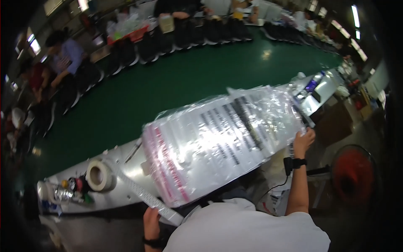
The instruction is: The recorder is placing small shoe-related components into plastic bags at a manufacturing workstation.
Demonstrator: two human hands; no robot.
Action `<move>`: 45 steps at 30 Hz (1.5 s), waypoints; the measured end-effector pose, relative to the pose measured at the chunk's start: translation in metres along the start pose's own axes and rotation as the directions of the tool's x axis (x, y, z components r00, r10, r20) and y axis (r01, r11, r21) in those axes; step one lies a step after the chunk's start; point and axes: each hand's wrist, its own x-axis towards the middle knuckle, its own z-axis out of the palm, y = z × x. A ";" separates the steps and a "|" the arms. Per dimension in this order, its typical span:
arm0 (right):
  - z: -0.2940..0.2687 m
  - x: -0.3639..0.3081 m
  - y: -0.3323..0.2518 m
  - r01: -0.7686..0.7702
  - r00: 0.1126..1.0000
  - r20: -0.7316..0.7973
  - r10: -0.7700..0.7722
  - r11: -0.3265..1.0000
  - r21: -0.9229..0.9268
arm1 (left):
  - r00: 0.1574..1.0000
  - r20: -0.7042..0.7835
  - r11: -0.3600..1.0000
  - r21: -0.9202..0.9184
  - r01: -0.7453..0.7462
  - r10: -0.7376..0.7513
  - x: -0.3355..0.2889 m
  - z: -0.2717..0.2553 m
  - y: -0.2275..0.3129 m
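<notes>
A stack of clear plastic bags [210, 147] with dark print and a pink strip lies across the metal ledge in front of me. At its right edge is my right hand [304, 141], fingers curled; what they hold, if anything, is hidden. Just beyond those fingertips lies a dark, thin tool with a pale end [308, 120]. My left hand [152, 221], low on the left, is closed on the edge of a pale printed label strip [145, 194]. This strip runs up toward a roll of white tape [99, 175] standing on the ledge.
Beyond the metal ledge [130, 180] runs a green conveyor belt [184, 75], lined on its far side with dark shoes [147, 48]. Several people work there. Small bottles [63, 193] crowd the ledge's left end. A red round object [352, 174] stands at right.
</notes>
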 end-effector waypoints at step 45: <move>-0.192 -0.227 -0.328 -0.163 0.141 0.084 -0.986 0.061 0.985 | 0.981 -0.018 0.973 -0.128 -0.192 0.192 0.006 0.022 0.056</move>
